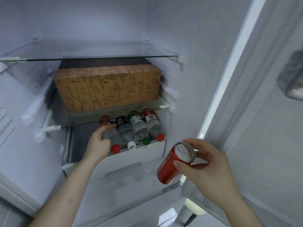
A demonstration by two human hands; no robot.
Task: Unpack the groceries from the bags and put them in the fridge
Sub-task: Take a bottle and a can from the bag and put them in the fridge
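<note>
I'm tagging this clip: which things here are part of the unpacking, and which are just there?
Job: red can in right hand; four bottles, leftmost under left hand; drawer.
Just there: brown box; glass shelf.

Four clear plastic bottles (136, 131) lie side by side in the open fridge (114, 30) drawer, caps toward the front. A red can (173, 164) is held tilted outside, right of the drawer, its silver top up.

white fridge interior (205, 46), glass shelves (98, 58)

A blurred grey object (293, 77), perhaps a door fitting, is cut off at right.
</note>
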